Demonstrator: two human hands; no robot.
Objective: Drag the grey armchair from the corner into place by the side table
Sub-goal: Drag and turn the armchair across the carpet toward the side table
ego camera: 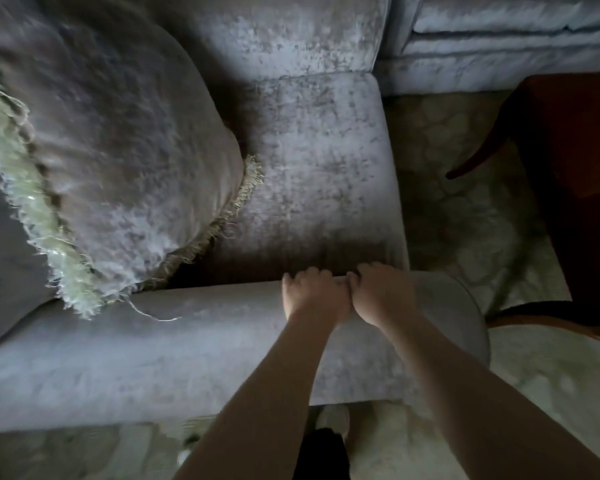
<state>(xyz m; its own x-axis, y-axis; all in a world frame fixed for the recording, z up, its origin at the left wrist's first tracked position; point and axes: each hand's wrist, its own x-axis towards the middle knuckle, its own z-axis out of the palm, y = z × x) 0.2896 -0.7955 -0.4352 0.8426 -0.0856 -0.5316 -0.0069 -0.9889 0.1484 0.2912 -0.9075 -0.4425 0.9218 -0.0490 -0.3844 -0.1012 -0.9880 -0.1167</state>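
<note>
The grey velvet armchair fills the left and middle of the head view, seen from above. Its rolled armrest runs across the lower part. My left hand and my right hand sit side by side on the armrest's inner edge, fingers curled over it toward the seat. A dark wooden side table stands at the right, one curved leg showing.
A grey cushion with a pale fringe leans on the seat at the left. A grey sofa stands behind at the top right. Pale patterned carpet lies between chair and table. My shoe shows below the armrest.
</note>
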